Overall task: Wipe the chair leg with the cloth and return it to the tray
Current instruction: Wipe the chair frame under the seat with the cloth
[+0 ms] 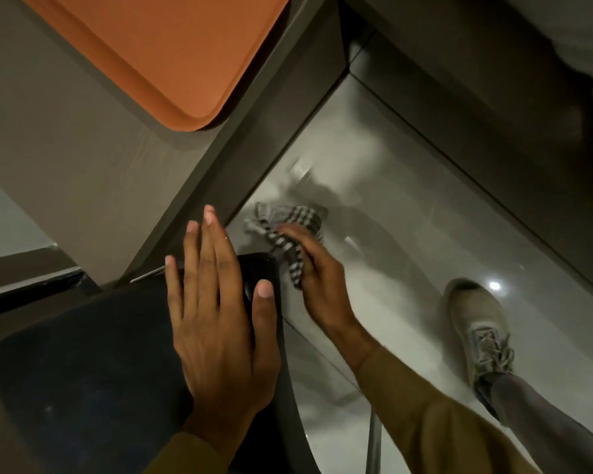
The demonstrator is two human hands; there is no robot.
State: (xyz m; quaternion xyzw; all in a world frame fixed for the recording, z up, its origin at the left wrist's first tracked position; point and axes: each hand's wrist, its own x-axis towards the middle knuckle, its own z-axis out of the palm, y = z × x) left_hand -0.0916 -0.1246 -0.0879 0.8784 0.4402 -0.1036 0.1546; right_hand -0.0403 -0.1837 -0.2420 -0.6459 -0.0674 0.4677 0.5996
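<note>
My left hand lies flat with fingers spread on the black chair seat at the lower left. My right hand reaches down past the seat's front corner, shut on a grey and white striped cloth that bunches around something below the seat. The chair leg under the cloth is hidden by hand and fabric. A metal chair leg shows near the bottom edge. An orange tray rests on the table at the top left.
The grey table has a dark edge running diagonally past my left fingertips. Glossy pale floor lies below, bounded by a dark panel at the right. My shoe stands on the floor at the right.
</note>
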